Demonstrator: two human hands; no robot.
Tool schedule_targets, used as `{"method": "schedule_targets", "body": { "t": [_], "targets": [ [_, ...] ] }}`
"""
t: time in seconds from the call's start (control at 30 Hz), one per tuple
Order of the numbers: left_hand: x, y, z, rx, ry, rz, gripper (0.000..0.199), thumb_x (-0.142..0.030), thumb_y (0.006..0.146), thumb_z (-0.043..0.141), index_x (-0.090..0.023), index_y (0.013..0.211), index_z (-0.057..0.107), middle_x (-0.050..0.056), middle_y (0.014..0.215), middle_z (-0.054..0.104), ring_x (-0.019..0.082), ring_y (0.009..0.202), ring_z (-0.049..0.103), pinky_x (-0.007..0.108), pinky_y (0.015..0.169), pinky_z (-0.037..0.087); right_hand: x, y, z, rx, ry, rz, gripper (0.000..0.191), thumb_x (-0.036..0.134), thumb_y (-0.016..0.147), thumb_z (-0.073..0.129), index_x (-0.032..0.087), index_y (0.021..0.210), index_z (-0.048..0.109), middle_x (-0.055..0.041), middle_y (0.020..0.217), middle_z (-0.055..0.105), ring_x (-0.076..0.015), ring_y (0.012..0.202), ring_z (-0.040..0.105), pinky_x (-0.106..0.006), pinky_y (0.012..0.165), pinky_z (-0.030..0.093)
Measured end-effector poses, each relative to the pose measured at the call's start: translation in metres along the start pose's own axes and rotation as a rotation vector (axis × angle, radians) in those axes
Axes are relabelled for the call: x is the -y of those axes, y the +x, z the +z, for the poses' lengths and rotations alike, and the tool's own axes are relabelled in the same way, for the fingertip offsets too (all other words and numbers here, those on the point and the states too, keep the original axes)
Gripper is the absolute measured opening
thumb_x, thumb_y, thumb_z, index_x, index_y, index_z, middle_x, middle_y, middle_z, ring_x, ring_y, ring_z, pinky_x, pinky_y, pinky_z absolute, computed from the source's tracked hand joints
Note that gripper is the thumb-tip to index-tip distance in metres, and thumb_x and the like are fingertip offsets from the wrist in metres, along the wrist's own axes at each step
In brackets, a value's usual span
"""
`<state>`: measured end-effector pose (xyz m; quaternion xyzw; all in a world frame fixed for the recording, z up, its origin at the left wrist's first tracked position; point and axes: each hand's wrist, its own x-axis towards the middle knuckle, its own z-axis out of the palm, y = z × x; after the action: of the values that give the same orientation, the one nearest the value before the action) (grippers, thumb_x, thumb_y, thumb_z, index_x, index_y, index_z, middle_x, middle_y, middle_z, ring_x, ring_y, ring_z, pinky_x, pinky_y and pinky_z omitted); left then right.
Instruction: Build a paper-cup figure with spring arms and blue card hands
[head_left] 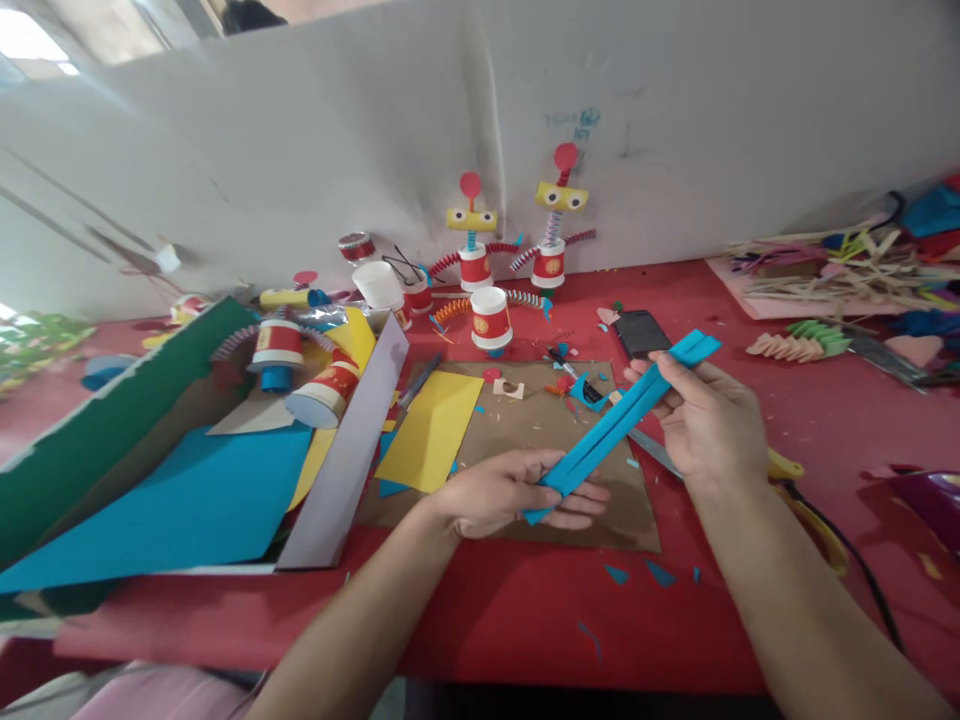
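Observation:
Two blue paper strips (616,428), lying side by side with a narrow gap, slant up to the right above the brown board (517,520). My left hand (517,492) pinches their lower end between thumb and fingers. At the upper end my right hand (701,415) grips them, thumb on top. Below them on the board are a yellow paper sheet (431,430), a marker pen (426,382), a cut white piece of card (508,388) and small coloured scraps. Scissors blades (654,450) lie partly hidden under my right hand.
Paper-cup robot figures (474,266) stand by the grey partition (375,140). At left, a green-sided box (135,400) holds blue card (187,490) and cup pieces. A black phone-like object (640,333) and craft sticks (810,255) lie to the right.

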<state>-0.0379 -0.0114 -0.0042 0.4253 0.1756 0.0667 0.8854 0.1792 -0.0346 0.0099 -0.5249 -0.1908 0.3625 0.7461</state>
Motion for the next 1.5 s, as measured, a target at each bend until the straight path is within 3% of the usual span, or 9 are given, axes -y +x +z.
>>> {"method": "schedule_targets", "body": {
  "t": [0.23,0.4,0.63,0.73,0.83,0.93,1.23,1.37,1.5],
  "targets": [
    [-0.006,-0.007,-0.003,0.014,0.112,-0.049,0.058,-0.025,0.073,0.078,-0.021,0.127,0.057,0.015,0.138,0.054,0.029,0.131,0.047,0.043,0.104,0.041,-0.015,-0.014,0.01,0.175,-0.04,0.142,0.022,0.034,0.065,0.081,0.02,0.076,0.069,-0.0003,0.07,0.073,-0.0165,0.068,0.07,-0.029,0.065,0.057],
    [0.002,0.003,0.001,-0.197,-0.012,0.031,0.035,-0.037,0.081,0.07,-0.014,0.107,0.064,0.015,0.1,0.072,0.024,0.093,0.07,0.039,0.087,0.052,-0.036,-0.039,0.022,0.443,-0.143,0.274,0.025,0.042,0.071,0.076,0.02,0.08,0.069,-0.0021,0.076,0.074,-0.0182,0.073,0.069,-0.031,0.071,0.054],
    [0.004,0.005,0.0,-0.259,-0.025,-0.049,0.027,-0.029,0.074,0.075,-0.013,0.095,0.066,0.012,0.092,0.074,0.018,0.084,0.07,0.032,0.084,0.052,-0.031,-0.03,0.015,0.41,-0.223,0.263,0.025,0.045,0.068,0.077,0.021,0.073,0.068,0.0019,0.07,0.067,-0.0141,0.066,0.062,-0.03,0.069,0.051],
    [-0.007,-0.005,-0.006,-0.313,0.283,-0.097,0.021,-0.032,0.077,0.069,-0.015,0.091,0.068,0.008,0.088,0.073,0.017,0.081,0.068,0.028,0.077,0.05,-0.024,-0.022,0.008,0.428,-0.356,0.168,0.026,0.041,0.064,0.078,0.021,0.077,0.069,0.0017,0.07,0.067,-0.0145,0.065,0.062,-0.027,0.063,0.049],
    [-0.022,-0.016,-0.015,-0.427,0.919,-0.135,0.015,-0.03,0.075,0.066,-0.017,0.078,0.072,-0.001,0.067,0.068,0.013,0.066,0.059,0.022,0.062,0.041,-0.018,-0.017,-0.003,0.649,-0.594,0.169,0.021,0.035,0.067,0.075,0.022,0.081,0.065,0.0027,0.066,0.068,-0.0158,0.061,0.064,-0.026,0.057,0.045],
    [-0.028,-0.02,-0.022,-0.495,1.191,-0.118,0.011,-0.026,0.072,0.066,-0.018,0.076,0.073,-0.003,0.061,0.063,0.012,0.061,0.053,0.022,0.057,0.034,-0.018,-0.014,-0.012,0.872,-0.912,0.201,0.009,0.029,0.072,0.069,0.024,0.076,0.062,0.0021,0.06,0.069,-0.0168,0.051,0.063,-0.026,0.049,0.041],
    [-0.009,-0.005,-0.019,-0.65,1.426,-0.138,0.014,-0.016,0.071,0.068,-0.019,0.085,0.071,0.003,0.077,0.067,0.018,0.072,0.059,0.026,0.062,0.037,-0.02,-0.017,-0.016,0.838,-1.669,-0.179,0.01,0.026,0.077,0.067,0.026,0.087,0.063,-0.0021,0.082,0.071,-0.025,0.077,0.066,-0.03,0.055,0.035],
    [-0.009,-0.007,-0.018,-0.622,1.461,-0.085,0.018,-0.016,0.073,0.068,-0.019,0.09,0.07,0.006,0.086,0.069,0.022,0.081,0.061,0.03,0.07,0.042,-0.019,-0.03,-0.02,0.803,-1.717,-0.352,0.021,0.023,0.08,0.065,0.026,0.101,0.064,-0.0057,0.106,0.068,-0.0284,0.095,0.064,-0.033,0.062,0.044],
    [-0.004,-0.009,-0.012,-0.626,1.461,-0.004,0.023,-0.011,0.073,0.065,-0.02,0.094,0.07,0.006,0.094,0.069,0.024,0.089,0.062,0.031,0.078,0.045,-0.023,-0.044,-0.032,0.865,-1.608,-0.543,0.027,0.015,0.086,0.058,0.021,0.11,0.067,-0.0083,0.112,0.065,-0.0282,0.104,0.058,-0.041,0.088,0.048]
  ]
}}
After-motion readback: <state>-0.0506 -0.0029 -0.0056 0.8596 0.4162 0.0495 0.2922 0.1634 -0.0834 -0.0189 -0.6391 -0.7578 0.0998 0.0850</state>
